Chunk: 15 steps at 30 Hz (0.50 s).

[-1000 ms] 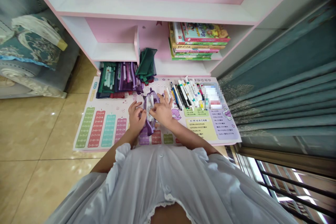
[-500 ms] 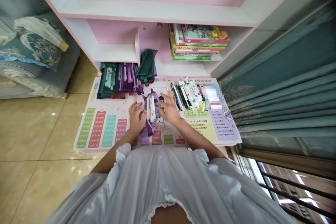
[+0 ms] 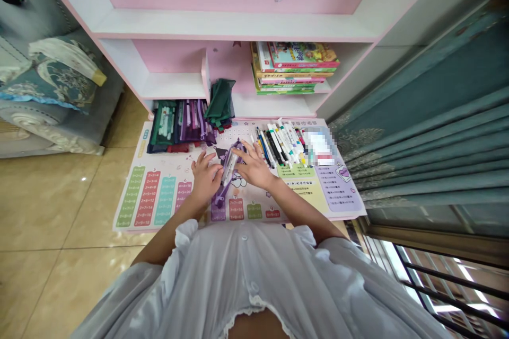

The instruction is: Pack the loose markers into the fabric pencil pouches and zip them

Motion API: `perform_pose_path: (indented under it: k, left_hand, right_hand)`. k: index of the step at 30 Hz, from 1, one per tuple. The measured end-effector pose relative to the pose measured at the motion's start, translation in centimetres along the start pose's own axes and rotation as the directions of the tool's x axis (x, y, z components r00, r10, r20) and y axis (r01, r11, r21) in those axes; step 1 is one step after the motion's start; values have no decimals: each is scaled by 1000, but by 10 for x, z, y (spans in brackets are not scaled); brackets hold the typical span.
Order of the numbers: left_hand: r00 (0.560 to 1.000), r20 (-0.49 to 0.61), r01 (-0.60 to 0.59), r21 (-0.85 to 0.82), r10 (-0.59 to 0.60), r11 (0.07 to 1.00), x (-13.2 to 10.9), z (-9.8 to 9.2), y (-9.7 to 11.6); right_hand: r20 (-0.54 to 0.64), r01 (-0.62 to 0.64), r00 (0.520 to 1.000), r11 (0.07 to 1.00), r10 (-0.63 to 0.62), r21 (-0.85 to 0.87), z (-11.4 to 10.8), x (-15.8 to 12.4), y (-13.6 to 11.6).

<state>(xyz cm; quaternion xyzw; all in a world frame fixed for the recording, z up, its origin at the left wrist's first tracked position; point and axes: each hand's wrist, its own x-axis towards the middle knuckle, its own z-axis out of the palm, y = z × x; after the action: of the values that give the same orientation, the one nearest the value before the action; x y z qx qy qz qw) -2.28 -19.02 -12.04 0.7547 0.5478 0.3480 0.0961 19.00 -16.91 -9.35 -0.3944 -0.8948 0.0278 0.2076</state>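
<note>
A purple mesh pouch [image 3: 221, 196] lies tilted on the desk in front of me, with white pens [image 3: 229, 165] inside it. My left hand [image 3: 205, 176] is at the pouch's left edge, thumb and forefinger pinched on it and the other fingers raised. From the right, my right hand [image 3: 253, 166] rests its fingers on the pouch's upper part, its fingers spread. Right of that hand lies a pile of loose pens and markers [image 3: 281, 143], white, black and blue.
Filled mesh pouches [image 3: 178, 122] lie at the desk's back left, beside green pouches [image 3: 221, 100]. Stacked books [image 3: 296, 69] fill part of the shelf [image 3: 238, 25]. A partly blurred pack [image 3: 320, 148] lies right of the pens. A curtain [image 3: 429, 132] hangs at right.
The pouch has turned so its top leans right, and its opening looks narrower. My right hand has moved up over its upper part. The camera view has shifted slightly.
</note>
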Motion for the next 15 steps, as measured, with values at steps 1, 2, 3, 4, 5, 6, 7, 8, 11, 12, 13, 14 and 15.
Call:
perform_pose_path:
  k: [1, 2, 3, 4, 5, 6, 7, 8, 11, 12, 13, 14, 15]
  left_hand:
    - [998, 48, -30, 18, 29, 999, 3, -4, 0]
    - [993, 98, -63, 31, 60, 998, 7, -9, 0]
    - [984, 150, -103, 39, 96, 994, 11, -13, 1]
    - [970, 200, -148, 42, 137, 988, 15, -17, 1]
    - [955, 241, -191, 44, 175, 981, 20, -21, 2]
    - [938, 276, -231, 47, 210, 972, 25, -24, 3]
    - [922, 307, -264, 50, 237, 963, 29, -26, 3]
    - [909, 331, -287, 54, 254, 956, 33, -27, 4]
    - [889, 376, -302, 57, 260, 952, 42, -27, 4]
    - [891, 376, -295, 55, 254, 954, 43, -27, 2]
    - [897, 367, -283, 52, 245, 958, 43, -27, -1]
    - [906, 352, -268, 47, 235, 962, 42, -28, -5]
    - [916, 333, -251, 39, 224, 967, 40, -29, -10]
  right_hand:
    - [3, 16, 1000, 1000, -16, -4, -3, 0, -3]
    - [9, 32, 999, 999, -32, -6, -6, 0, -5]
    - [20, 49, 999, 999, -49, -5, -9, 0, -7]
    - [35, 67, 997, 998, -66, 1, -10, -1, -9]
    - [52, 82, 995, 997, -82, 11, -11, -1, -10]
    - [69, 91, 993, 996, -93, 22, -10, -1, -12]
    - [85, 93, 992, 995, -95, 32, -9, -2, -12]
    - [98, 87, 991, 995, -90, 39, -6, -2, -13]
    - [94, 45, 994, 998, -48, 41, 3, -3, -11]
    - [85, 26, 996, 999, -29, 42, 6, -3, -10]
    - [76, 5, 997, 999, -9, 44, 8, -2, -9]
    - [72, -16, 997, 999, 13, 47, 9, -2, -7]
    - [72, -39, 997, 998, 35, 48, 9, -2, -5]
